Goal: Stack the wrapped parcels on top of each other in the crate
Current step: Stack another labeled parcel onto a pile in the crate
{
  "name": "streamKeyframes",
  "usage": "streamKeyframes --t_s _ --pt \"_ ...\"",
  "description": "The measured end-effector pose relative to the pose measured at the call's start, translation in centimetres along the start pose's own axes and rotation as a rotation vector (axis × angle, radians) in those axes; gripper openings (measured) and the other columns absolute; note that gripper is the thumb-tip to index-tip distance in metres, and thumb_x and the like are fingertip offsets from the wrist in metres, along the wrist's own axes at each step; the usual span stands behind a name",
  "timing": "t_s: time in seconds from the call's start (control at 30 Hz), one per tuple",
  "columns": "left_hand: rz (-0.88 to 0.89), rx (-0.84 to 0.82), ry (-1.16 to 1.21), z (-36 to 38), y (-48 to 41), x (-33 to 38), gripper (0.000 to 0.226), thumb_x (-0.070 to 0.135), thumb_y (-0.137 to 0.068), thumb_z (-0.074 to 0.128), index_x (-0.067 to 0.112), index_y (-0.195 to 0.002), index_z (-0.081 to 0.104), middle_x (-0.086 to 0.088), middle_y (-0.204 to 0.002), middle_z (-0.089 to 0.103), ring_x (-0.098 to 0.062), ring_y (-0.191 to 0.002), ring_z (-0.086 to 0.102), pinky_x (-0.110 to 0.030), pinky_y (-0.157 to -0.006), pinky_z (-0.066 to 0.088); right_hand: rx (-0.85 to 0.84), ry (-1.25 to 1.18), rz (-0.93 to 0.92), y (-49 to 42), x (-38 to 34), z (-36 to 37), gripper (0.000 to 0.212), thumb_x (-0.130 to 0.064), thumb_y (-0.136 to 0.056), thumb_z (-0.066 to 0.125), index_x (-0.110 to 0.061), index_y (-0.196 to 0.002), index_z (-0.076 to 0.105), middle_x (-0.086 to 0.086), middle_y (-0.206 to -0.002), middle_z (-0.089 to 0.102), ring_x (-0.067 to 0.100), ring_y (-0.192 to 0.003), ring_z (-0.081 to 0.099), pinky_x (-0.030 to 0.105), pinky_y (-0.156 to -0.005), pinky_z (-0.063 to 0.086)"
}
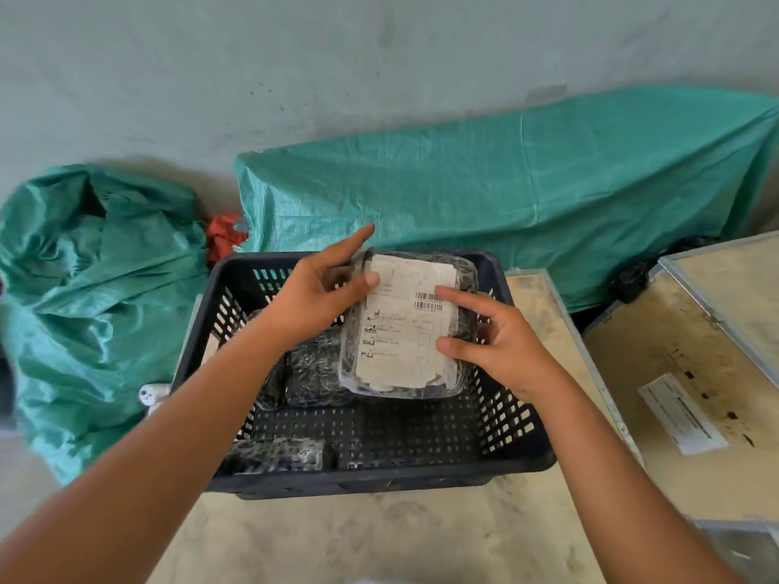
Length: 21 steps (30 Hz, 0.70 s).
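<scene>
Both hands grip a labelled wrapped parcel above the dark crate, centre frame: left hand pinching its upper-left edge, right hand with spread fingers on its right side.

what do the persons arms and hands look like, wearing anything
Both forearms are bare up to the frame edge: no sleeves show. The left hand and right hand wear no gloves, and no rings, watch or bracelets are visible. The fingernails look short and unpainted. No markings or tattoos can be made out.

Soft even daylight, faint shadows, wide-angle edge bending, slight blur.
</scene>
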<state>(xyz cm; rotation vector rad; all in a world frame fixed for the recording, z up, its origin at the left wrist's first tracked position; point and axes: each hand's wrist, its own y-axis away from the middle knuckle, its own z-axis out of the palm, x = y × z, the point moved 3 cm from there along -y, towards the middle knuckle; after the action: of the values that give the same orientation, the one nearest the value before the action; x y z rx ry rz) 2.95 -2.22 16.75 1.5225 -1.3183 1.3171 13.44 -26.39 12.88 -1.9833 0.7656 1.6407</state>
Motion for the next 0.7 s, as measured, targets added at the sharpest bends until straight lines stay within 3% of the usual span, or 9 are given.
streamKeyframes --t_s 0.1,0.17,0.27,0.33,0.43,0.5,0.57,0.63,0.7 --pt "-0.050 -0.103 -0.150 0.7 0.7 -2.2 0.078 0.056 -0.080 0.075 0.063 -0.146 0.032 0.020 -0.158 0.037 -0.007 -0.137 0.048 -0.036 -0.110 0.044 0.009 -0.103 0.090 -0.8 1.1 -0.6 0.065 -0.016 -0.074 0.087 -0.046 -0.129 0.068 -0.015 -0.139 0.063 0.005 -0.130 0.056 0.044 -0.109 0.048" --pt "-0.149 -0.220 -0.141 1.4 1.0 -3.9 0.091 0.053 -0.078 0.079 0.066 -0.147 0.022 0.024 -0.155 0.039 -0.003 -0.130 0.054 -0.033 -0.104 0.050 -0.003 -0.172 0.151 -1.7 1.9 -1.1 0.067 -0.018 -0.069 0.086 -0.046 -0.128 0.069 -0.018 -0.137 0.065 0.005 -0.129 0.058 0.044 -0.107 0.050" --pt "-0.261 -0.244 -0.171 2.1 0.5 -6.5 0.100 0.046 -0.080 0.080 0.065 -0.149 0.011 0.029 -0.154 0.033 -0.005 -0.136 0.046 -0.037 -0.110 0.044 -0.036 -0.139 0.227 -3.9 3.3 -1.4 0.067 -0.013 -0.074 0.086 -0.049 -0.127 0.068 -0.012 -0.144 0.059 0.014 -0.136 0.052 0.049 -0.110 0.046" --pt "-0.336 -0.238 -0.205 2.6 -0.3 -8.2 0.101 0.043 -0.085 0.077 0.057 -0.154 0.006 0.027 -0.155 0.029 -0.008 -0.139 0.040 -0.037 -0.115 0.037 -0.052 -0.070 0.284 -5.6 4.7 -1.3 0.067 -0.009 -0.082 0.083 -0.053 -0.129 0.065 -0.010 -0.149 0.053 0.016 -0.139 0.047 0.048 -0.111 0.046" --pt "-0.423 -0.224 -0.228 3.6 -1.0 -10.8 0.100 0.034 -0.089 0.076 0.036 -0.161 0.006 0.008 -0.163 0.028 -0.014 -0.143 0.034 -0.038 -0.117 0.031 -0.070 0.018 0.383 -7.6 6.7 -0.5 0.071 -0.006 -0.088 0.079 -0.050 -0.138 0.057 -0.007 -0.156 0.045 0.018 -0.142 0.041 0.037 -0.111 0.044" --pt "-0.433 -0.190 -0.261 4.0 -1.2 -12.1 0.100 0.029 -0.089 0.076 0.030 -0.162 0.007 0.004 -0.163 0.029 -0.008 -0.137 0.032 -0.031 -0.112 0.031 -0.082 0.059 0.407 -8.3 7.8 0.4 0.074 -0.002 -0.090 0.075 -0.046 -0.145 0.051 -0.006 -0.159 0.041 0.016 -0.137 0.044 0.024 -0.100 0.050" --pt "-0.442 -0.173 -0.285 4.1 -1.5 -13.2 0.102 0.027 -0.089 0.076 0.031 -0.161 0.006 0.003 -0.162 0.030 -0.005 -0.130 0.035 -0.026 -0.107 0.035 -0.070 0.082 0.410 -8.8 8.6 1.1 0.076 0.001 -0.091 0.072 -0.043 -0.148 0.048 -0.005 -0.159 0.040 0.008 -0.116 0.057 0.012 -0.082 0.055" --pt "-0.452 -0.202 -0.328 4.3 -1.6 -14.2 0.104 0.027 -0.089 0.076 0.036 -0.160 0.001 0.003 -0.160 0.034 -0.005 -0.122 0.045 -0.017 -0.095 0.044 -0.057 0.103 0.412 -9.1 9.2 1.5 0.079 0.005 -0.091 0.070 -0.041 -0.150 0.046 -0.003 -0.157 0.043 0.001 -0.094 0.063 0.014 -0.075 0.058" --pt "-0.470 -0.245 -0.350 4.6 -1.6 -14.9 0.106 0.028 -0.090 0.075 0.041 -0.159 -0.005 0.005 -0.156 0.040 -0.001 -0.107 0.056 -0.009 -0.078 0.046 -0.054 0.131 0.423 -9.0 9.8 1.8 0.081 0.005 -0.090 0.070 -0.040 -0.152 0.043 -0.002 -0.155 0.046 0.002 -0.096 0.064 0.014 -0.069 0.058"
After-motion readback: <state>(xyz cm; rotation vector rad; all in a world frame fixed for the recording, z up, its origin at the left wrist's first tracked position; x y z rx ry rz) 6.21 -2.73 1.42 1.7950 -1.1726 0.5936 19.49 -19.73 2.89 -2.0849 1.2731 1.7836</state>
